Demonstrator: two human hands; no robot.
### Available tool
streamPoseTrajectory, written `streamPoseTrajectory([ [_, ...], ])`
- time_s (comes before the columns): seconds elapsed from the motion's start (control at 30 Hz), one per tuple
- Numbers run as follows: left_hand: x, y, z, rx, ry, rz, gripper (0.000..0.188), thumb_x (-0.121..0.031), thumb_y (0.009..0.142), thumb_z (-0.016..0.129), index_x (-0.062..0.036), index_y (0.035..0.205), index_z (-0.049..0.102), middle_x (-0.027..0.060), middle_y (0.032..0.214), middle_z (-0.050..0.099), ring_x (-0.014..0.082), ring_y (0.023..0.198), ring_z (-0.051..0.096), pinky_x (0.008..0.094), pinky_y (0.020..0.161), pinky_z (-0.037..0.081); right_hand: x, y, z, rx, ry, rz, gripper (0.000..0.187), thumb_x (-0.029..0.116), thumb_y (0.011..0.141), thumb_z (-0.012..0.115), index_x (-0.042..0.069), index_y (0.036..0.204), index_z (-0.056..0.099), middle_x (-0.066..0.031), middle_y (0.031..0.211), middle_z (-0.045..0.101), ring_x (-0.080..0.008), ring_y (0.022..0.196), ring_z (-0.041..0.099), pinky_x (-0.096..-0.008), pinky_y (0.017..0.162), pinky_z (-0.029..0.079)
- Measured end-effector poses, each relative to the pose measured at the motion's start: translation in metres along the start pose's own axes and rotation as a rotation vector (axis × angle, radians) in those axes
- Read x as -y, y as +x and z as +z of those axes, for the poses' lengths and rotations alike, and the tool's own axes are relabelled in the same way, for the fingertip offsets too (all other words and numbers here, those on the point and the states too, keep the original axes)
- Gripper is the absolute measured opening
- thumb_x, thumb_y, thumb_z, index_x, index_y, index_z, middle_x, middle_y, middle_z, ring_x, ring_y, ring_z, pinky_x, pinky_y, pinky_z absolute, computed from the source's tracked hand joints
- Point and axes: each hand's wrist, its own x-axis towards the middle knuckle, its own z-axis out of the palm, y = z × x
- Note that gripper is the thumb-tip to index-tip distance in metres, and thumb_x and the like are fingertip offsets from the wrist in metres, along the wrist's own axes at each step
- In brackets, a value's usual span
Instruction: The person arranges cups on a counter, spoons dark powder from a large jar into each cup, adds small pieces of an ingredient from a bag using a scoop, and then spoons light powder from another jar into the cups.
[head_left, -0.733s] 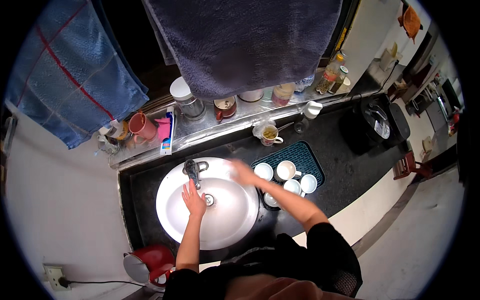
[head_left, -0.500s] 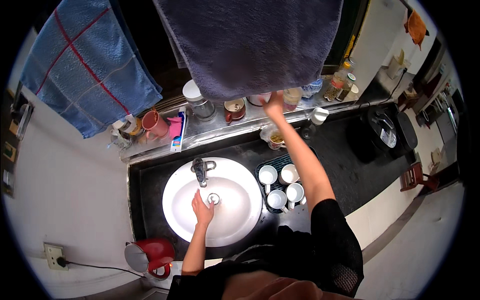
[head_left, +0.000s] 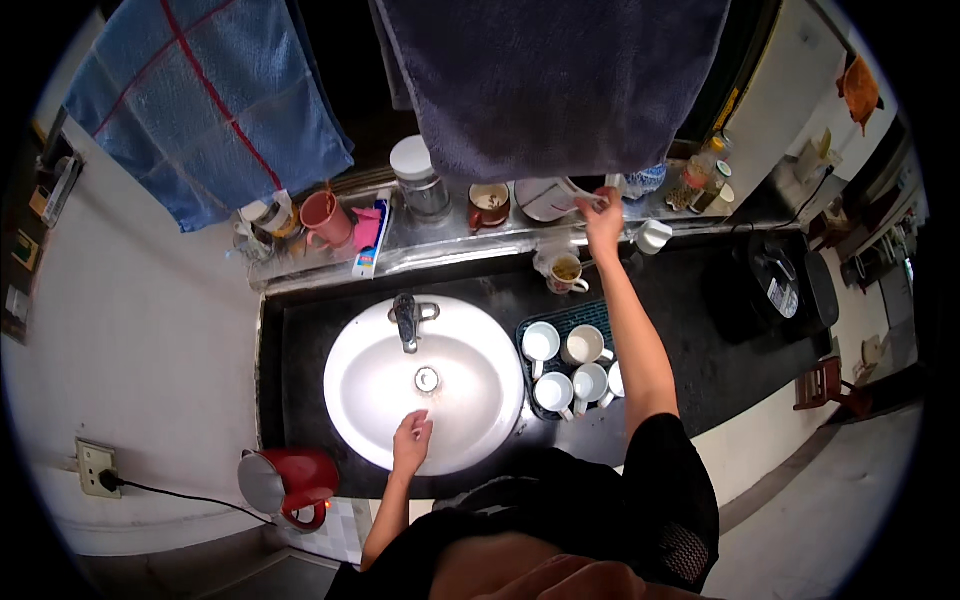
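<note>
Hanging over near side of the sink (head_left: 472, 385), L hand (head_left: 412, 443) looks empty, fingers half-curled. R hand (head_left: 602, 222) is at a white mug (head_left: 542, 200) beyond sink, to its right, fingers narrow, can't tell if gripped tbh. Weak grip = mug prob slips n chips.

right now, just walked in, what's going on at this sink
A person stands at the sink, right hand up at the white container on the metallic ledge, just below the dark towel; how firmly it is gripped, I can't tell. The left hand is over the near part of the basin, with nothing visible in it. Several light-coloured mugs sit on the tray to the right of the sink.
</note>
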Motion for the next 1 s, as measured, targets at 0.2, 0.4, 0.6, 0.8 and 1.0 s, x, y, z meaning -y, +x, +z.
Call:
streamPoseTrajectory([
  [0.2,-0.097,0.005,-0.003,0.268,-0.475,0.044,0.040,-0.012,0.087,0.054,-0.0056,0.124,0.042,0.0040,0.087,0.053,0.0100,0.075,0.055,0.0219,0.066,0.044,0.045,-0.146,-0.080,0.247,-0.077,-0.223,0.030,-0.004,0.061,0.072,0.002,0.086,0.056,-0.0176,0.133,0.035,-0.0283,0.101,0.056,-0.0316,0.082,0.046],
  [0.4,-0.153,0.009,-0.013,0.310,-0.502,0.091,0.056,-0.009,0.087,0.052,-0.0105,0.136,0.026,0.0021,0.082,0.047,0.0092,0.065,0.053,0.0210,0.059,0.043,0.071,-0.268,-0.075,0.664,-0.181,-0.274,0.030,-0.002,0.060,0.073,0.003,0.086,0.060,-0.0215,0.134,0.033,-0.0290,0.097,0.058,-0.0347,0.081,0.047],
  [0.6,-0.156,-0.031,-0.038,0.167,-0.294,0.065,0.059,0.003,0.079,0.052,-0.0072,0.134,0.033,0.0060,0.087,0.055,0.0057,0.055,0.052,0.0198,0.046,0.044,0.113,-0.304,-0.094,0.764,-0.077,-0.153,0.031,-0.003,0.058,0.074,0.003,0.086,0.060,-0.0215,0.132,0.035,-0.0290,0.102,0.057,-0.0348,0.077,0.049],
  [0.8,-0.119,-0.004,-0.032,0.222,-0.227,-0.160,0.055,-0.002,0.078,0.055,-0.0038,0.130,0.039,0.0007,0.060,0.042,0.0114,0.048,0.055,0.0245,0.045,0.047,0.069,-0.321,-0.068,0.819,-0.067,0.103,0.029,0.002,0.061,0.076,0.002,0.083,0.056,-0.0206,0.131,0.039,-0.0298,0.106,0.055,-0.0345,0.085,0.045],
  [1.0,-0.129,0.002,-0.054,0.246,-0.142,-0.126,0.054,-0.004,0.077,0.056,0.0002,0.128,0.040,0.0015,0.058,0.044,0.0125,0.048,0.057,0.0238,0.047,0.047,0.071,-0.332,-0.057,0.826,-0.026,0.185,0.032,-0.001,0.061,0.074,0.003,0.086,0.056,-0.0184,0.129,0.040,-0.0327,0.108,0.052,-0.0345,0.082,0.045],
])
